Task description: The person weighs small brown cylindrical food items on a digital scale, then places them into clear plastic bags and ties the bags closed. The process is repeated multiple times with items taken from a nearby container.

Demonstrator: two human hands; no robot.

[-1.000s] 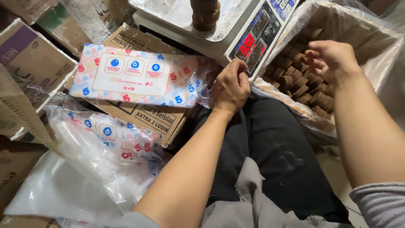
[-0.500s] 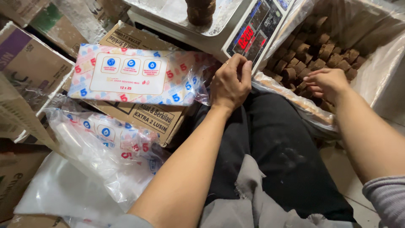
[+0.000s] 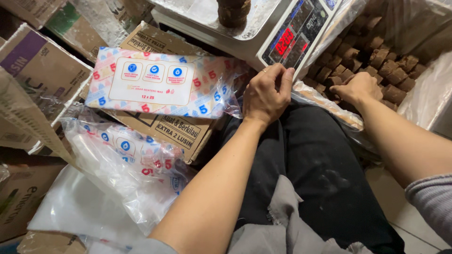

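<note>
Against the digital scale, the left hand rests loosely curled at its front edge, holding nothing; right of it, the right hand closes on brown blocks in a plastic-lined box.

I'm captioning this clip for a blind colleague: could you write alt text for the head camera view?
A seated person's left hand rests at the front edge of a digital scale while the right hand reaches into a plastic-lined box of brown blocks. To the left, a flat pack of plastic bags lies on a cardboard box.
</note>
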